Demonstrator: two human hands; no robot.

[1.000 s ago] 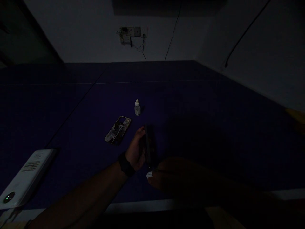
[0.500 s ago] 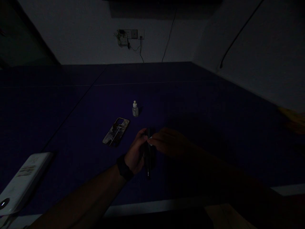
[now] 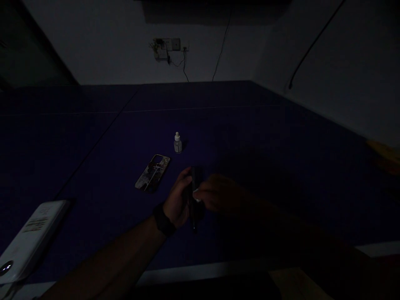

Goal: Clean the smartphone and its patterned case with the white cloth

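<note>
My left hand (image 3: 177,201) grips a slim black object (image 3: 195,196) upright above the dark blue table (image 3: 103,166); its exact kind is hard to tell in this dim light. My right hand (image 3: 218,193) comes in from the right, and its fingertips pinch a small white piece (image 3: 196,196) against the black object. A black wristband (image 3: 163,221) circles my left wrist. A patterned phone (image 3: 152,173) lies flat to the left of my hands, and a small clear dropper bottle (image 3: 177,143) with a white cap stands beyond it.
A white power bank (image 3: 33,237) with a lit button lies at the lower left of the table. Wall sockets (image 3: 167,48) with trailing cables sit on the wall behind. A yellowish object (image 3: 383,156) shows at the right edge.
My right hand has moved up from near the table's front edge to the black object, bringing the white piece with it. The view has shifted slightly. Little differs over the last half second.
</note>
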